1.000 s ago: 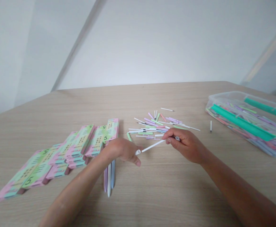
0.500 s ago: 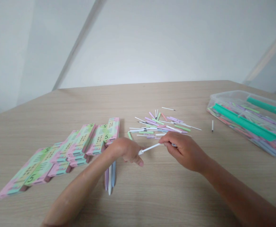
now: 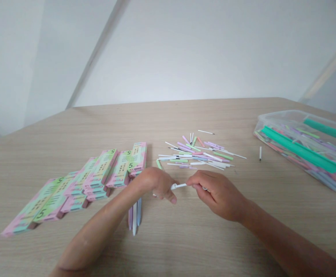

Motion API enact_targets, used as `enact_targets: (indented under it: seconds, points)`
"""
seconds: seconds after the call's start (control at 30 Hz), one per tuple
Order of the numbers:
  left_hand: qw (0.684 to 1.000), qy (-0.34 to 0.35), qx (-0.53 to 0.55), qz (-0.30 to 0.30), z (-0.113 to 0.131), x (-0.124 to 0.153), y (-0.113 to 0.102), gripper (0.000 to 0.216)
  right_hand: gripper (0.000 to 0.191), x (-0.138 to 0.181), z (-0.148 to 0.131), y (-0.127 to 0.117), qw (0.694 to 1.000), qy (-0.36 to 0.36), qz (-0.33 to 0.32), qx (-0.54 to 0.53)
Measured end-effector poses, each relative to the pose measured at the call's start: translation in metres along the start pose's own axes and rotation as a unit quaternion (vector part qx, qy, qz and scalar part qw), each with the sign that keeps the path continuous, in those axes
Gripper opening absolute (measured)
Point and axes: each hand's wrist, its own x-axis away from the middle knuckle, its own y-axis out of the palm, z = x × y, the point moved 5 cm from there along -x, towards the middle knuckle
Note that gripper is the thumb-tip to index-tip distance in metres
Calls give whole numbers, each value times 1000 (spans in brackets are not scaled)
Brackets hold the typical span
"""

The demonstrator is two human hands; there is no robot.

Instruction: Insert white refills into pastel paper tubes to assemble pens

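Note:
My left hand (image 3: 160, 184) is closed around a white pen barrel (image 3: 173, 187), whose open end points right. A thin white refill (image 3: 182, 185) is pinched in my right hand (image 3: 217, 195), its left end at or inside the mouth of the barrel. A small ring-like end shows below the right fingers. Under my left wrist, several pens (image 3: 135, 219) in lilac, white and light blue lie side by side, their upper parts hidden. Beyond my hands is a loose pile of pen parts (image 3: 197, 154): coloured tubes and white refills with dark tips.
Several pastel pink-and-green boxes (image 3: 98, 169) marked 5 lie in overlapping rows at left. A clear plastic case (image 3: 283, 115) with green strips, full of coloured pen parts, sits at right. One short white-and-dark piece (image 3: 260, 153) lies beside it. A wall rises behind the table.
My right hand has moved left and slightly down toward my left hand. Less of the white refill shows between them, and more of the pile's near edge is visible.

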Motion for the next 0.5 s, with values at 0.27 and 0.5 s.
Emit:
enact_targets:
  seconds: [0.27,0.5]
  points:
    - [1000,23,6,-11,7,3,0,55,9,0,11,16,985,113,41,-126]
    - [1000,27,-1,-2,8,5,-2,56,5,0,14,9,979,112,66,-158]
